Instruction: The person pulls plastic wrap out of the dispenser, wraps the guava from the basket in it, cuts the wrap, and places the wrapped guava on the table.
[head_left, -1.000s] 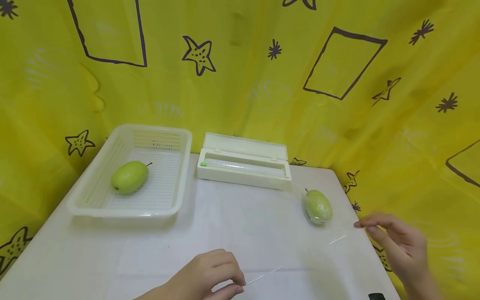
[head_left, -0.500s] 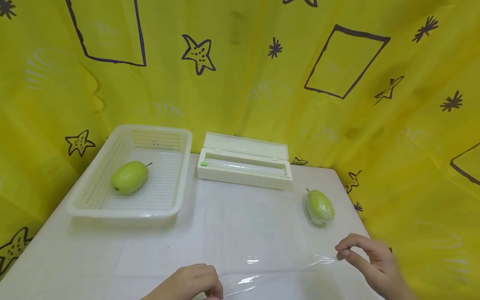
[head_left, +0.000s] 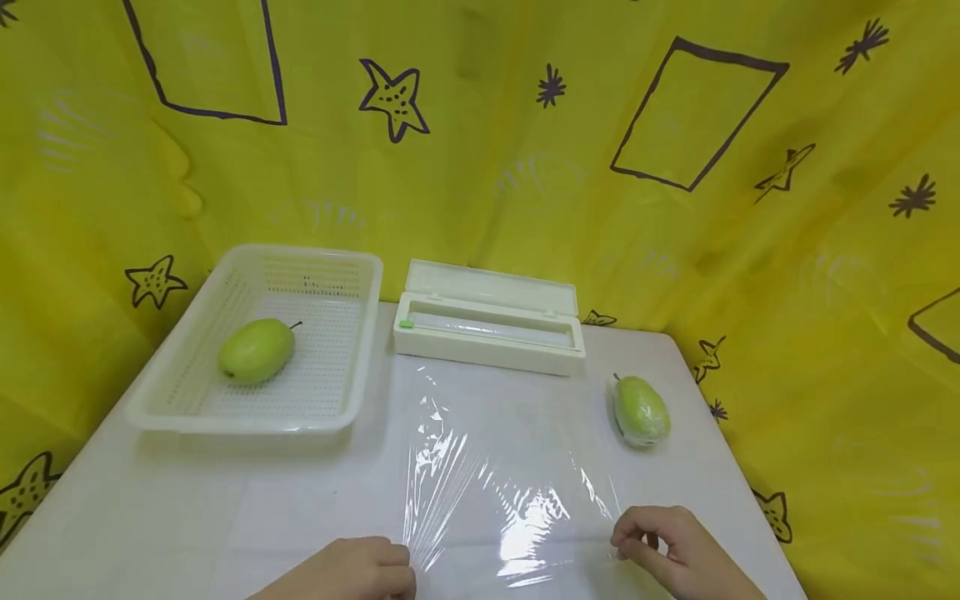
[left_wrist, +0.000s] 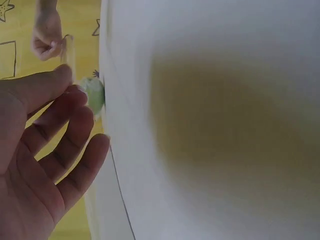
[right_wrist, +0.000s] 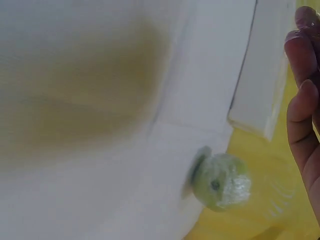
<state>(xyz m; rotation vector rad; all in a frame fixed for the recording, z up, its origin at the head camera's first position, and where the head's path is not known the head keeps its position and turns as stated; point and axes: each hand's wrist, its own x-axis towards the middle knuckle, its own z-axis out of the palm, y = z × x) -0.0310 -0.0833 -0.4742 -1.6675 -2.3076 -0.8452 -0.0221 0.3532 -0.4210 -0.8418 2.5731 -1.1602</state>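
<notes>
Head view: one film at 6 o'clock, left hand at its 8, right hand at its 4, fingers closed, each pinching it. Off film: one box at 12 (one roll inside), one basket with one bare fruit at 10, one wrapped fruit at 2.

Glossy, clear plastic film

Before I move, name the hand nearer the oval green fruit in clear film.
Right. The right hand is in front of the wrapped fruit; the left hand is farther, to its front left.
</notes>
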